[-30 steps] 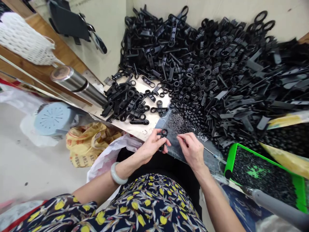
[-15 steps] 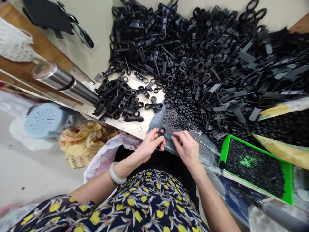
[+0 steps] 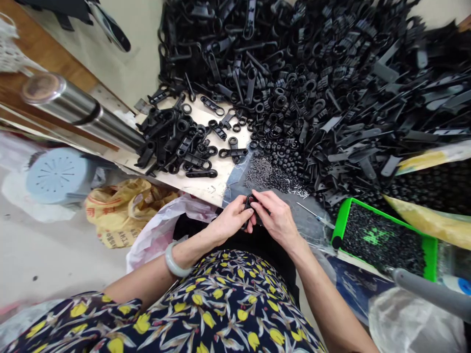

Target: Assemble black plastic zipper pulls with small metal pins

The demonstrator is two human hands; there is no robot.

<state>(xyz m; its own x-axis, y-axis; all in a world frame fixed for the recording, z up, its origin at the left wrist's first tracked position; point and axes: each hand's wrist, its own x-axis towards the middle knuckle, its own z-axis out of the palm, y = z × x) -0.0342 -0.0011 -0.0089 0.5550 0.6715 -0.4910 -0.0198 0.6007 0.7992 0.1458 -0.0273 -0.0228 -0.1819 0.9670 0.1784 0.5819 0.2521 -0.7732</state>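
Note:
My left hand (image 3: 228, 221) is closed around a black plastic part with a ring end (image 3: 248, 201), held just off the near edge of the worktop. Thumb and fingers of my right hand (image 3: 276, 215) close on the ring end from the other side. The fingers cover much of the part, and any small piece between them is hidden. Beyond the hands lie a heap of tiny dark bits (image 3: 259, 170), small black round pieces (image 3: 285, 156) and a few silvery pins (image 3: 300, 190). A thin metal tool (image 3: 312, 213) rests right of my right hand.
Black plastic parts (image 3: 279, 73) form a large pile at the back. A smaller heap of arm-shaped parts (image 3: 184, 139) sits left, near a steel flask (image 3: 83, 110). At right is a green tray (image 3: 340, 228) of black bits; below left, a yellow bag (image 3: 123, 211).
My right hand has moved left and its fingers now meet the black part in my left hand. The view has shifted slightly, and the part's ring shows less.

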